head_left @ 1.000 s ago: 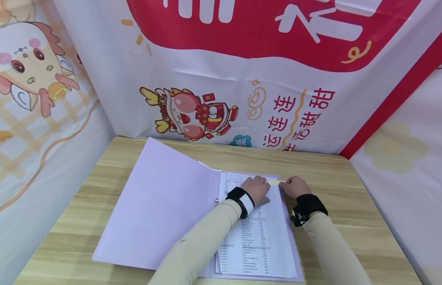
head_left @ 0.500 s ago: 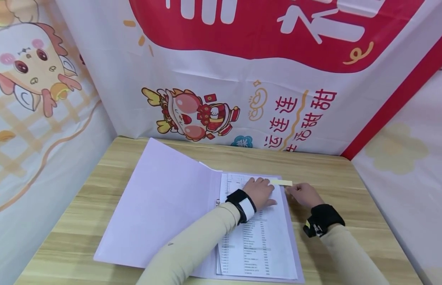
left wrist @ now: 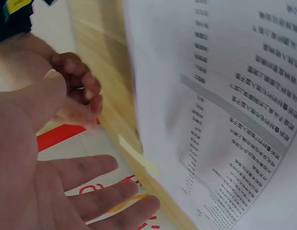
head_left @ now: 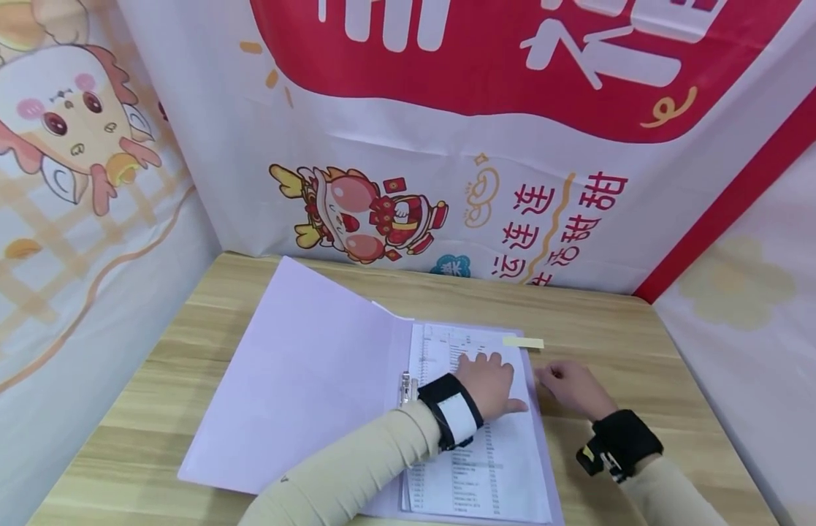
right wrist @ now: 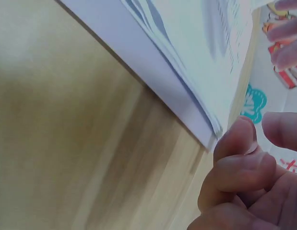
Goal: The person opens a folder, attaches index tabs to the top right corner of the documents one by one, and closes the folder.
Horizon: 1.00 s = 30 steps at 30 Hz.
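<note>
So the yellow strip sits at the top right corner of the printed pages, one end on the paper and the other poking out past the folder's edge. The left hand is over the sheet just below it, fingers spread and fairly straight, gripping nothing; can't really tell how hard it's pressing, if at all. The right hand is just off the folder's right side, above the table, fingers loosely curled around nothing.

The purple folder lies spread with its cover to the left and a metal clip along the fold. What's in the way is mostly the left sleeve, which cuts across the lower fold, plus the hand and black wristband hiding a chunk of the print. Behind it all hangs a white and red cloth with a cartoon turned sideways.
</note>
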Motion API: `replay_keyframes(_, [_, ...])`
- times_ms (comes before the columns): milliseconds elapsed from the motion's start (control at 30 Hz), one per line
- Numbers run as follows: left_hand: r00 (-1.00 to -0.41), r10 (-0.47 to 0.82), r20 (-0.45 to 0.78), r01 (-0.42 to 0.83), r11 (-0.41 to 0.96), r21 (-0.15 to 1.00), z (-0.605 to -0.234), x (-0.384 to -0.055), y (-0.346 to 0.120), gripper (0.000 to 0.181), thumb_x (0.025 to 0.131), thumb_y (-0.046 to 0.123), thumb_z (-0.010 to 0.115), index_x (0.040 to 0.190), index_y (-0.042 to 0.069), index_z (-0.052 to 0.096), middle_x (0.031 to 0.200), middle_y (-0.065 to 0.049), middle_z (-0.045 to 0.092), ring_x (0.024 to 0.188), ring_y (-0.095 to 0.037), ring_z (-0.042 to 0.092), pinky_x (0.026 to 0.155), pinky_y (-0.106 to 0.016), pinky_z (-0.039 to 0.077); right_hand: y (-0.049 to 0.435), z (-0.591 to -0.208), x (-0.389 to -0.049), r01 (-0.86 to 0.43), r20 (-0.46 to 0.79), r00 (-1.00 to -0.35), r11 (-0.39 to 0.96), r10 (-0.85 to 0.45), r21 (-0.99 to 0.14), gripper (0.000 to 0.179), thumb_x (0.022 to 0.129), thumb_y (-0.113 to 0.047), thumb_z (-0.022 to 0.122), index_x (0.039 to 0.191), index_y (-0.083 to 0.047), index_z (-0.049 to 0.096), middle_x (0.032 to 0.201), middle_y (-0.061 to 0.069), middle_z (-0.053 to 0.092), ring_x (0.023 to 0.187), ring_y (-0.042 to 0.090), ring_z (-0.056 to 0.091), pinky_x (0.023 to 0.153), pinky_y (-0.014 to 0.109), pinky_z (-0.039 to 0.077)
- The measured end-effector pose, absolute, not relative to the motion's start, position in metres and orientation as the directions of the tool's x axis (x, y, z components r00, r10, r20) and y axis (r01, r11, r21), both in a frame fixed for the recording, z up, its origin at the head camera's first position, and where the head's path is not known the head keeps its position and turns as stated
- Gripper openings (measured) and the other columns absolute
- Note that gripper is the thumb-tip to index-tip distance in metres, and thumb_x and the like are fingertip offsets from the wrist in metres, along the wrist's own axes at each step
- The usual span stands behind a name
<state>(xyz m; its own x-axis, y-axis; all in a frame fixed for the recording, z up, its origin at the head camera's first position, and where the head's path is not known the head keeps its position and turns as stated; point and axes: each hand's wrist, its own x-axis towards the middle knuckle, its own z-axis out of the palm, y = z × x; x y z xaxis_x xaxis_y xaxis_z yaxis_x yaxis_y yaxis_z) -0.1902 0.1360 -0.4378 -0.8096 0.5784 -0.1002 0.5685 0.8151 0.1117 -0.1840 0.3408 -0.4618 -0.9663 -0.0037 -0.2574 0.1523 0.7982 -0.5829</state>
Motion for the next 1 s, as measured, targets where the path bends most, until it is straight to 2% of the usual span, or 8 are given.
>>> replay_keyframes(167, [-0.826,0.54,-0.158,0.503,0.835,0.224,-0.426,-0.172,0.121,0.065,0.088,0.066,0.066,0.129,0.016,0.067,0.121,-0.006,0.066,0.106,-0.025,0.064,0.089,-0.051,0.054,0.337,-0.464,-0.161,0.173,-0.287,-0.958,0.775,-0.011,-0.608,0.041,0.106,-0.028,0.054,0.074,-0.003,0.059,0.065,0.003,0.052,0.061,0.019,0.048,0.056,0.029,0.037])
replay_keyframes(300, [-0.826,0.531,-0.186,0.481,0.838,0.256,-0.432,-0.155,0.114,0.076,0.084,0.07,0.067,0.136,0.015,0.062,0.131,-0.008,0.063,0.113,-0.028,0.062,0.09,-0.059,0.053,0.333,-0.469,-0.144,0.165,-0.288,-0.957,0.771,-0.025,-0.616,0.042,0.107,-0.029,0.053,0.072,-0.005,0.058,0.064,0.002,0.053,0.059,0.017,0.047,0.055,0.027,0.035])
replay_keyframes(400, [-0.8,0.568,-0.196,0.52,0.818,0.247,-0.442,-0.141,0.11,0.084,0.082,0.073,0.067,0.144,0.016,0.057,0.145,-0.009,0.056,0.129,-0.028,0.056,0.098,-0.06,0.049,0.331,-0.473,-0.132,0.148,-0.288,-0.956,0.76,-0.054,-0.632,0.046,0.107,-0.03,0.053,0.068,-0.006,0.056,0.061,0.0,0.05,0.055,0.014,0.043,0.053,0.026,0.033])
replay_keyframes(500, [-0.763,0.616,-0.194,0.572,0.784,0.24,-0.452,-0.13,0.105,0.09,0.082,0.074,0.067,0.149,0.016,0.052,0.156,-0.009,0.046,0.142,-0.027,0.044,0.109,-0.058,0.041,0.33,-0.476,-0.122,0.174,-0.33,-0.942,0.738,-0.069,-0.652,0.048,0.107,-0.034,0.051,0.068,-0.006,0.056,0.06,-0.001,0.048,0.055,0.014,0.042,0.052,0.025,0.032])
replay_keyframes(633, [-0.738,0.651,-0.178,0.605,0.755,0.251,-0.46,-0.122,0.1,0.094,0.081,0.072,0.07,0.151,0.013,0.049,0.159,-0.012,0.04,0.147,-0.029,0.036,0.114,-0.054,0.036,0.332,-0.478,-0.109,0.221,-0.395,-0.914,0.713,-0.086,-0.666,0.051,0.108,-0.039,0.048,0.071,-0.005,0.057,0.062,0.0,0.049,0.057,0.017,0.045,0.053,0.026,0.033])
replay_keyframes(867, [-0.741,0.653,-0.154,0.639,0.757,0.136,-0.477,-0.109,0.101,0.099,0.075,0.075,0.073,0.148,0.011,0.053,0.154,-0.011,0.047,0.143,-0.028,0.042,0.107,-0.05,0.043,0.335,-0.484,-0.096,0.258,-0.46,-0.872,0.642,-0.167,-0.722,0.057,0.11,-0.043,0.041,0.075,-0.001,0.058,0.062,0.001,0.056,0.056,0.016,0.047,0.051,0.024,0.035])
replay_keyframes(1000, [-0.757,0.635,-0.156,0.631,0.772,0.079,-0.484,-0.107,0.103,0.102,0.072,0.077,0.073,0.151,0.016,0.05,0.157,-0.01,0.044,0.145,-0.028,0.04,0.107,-0.057,0.041,0.336,-0.486,-0.093,0.27,-0.48,-0.855,0.623,-0.196,-0.735,0.058,0.11,-0.043,0.04,0.076,-0.001,0.059,0.061,0.001,0.058,0.053,0.014,0.046,0.048,0.022,0.035])
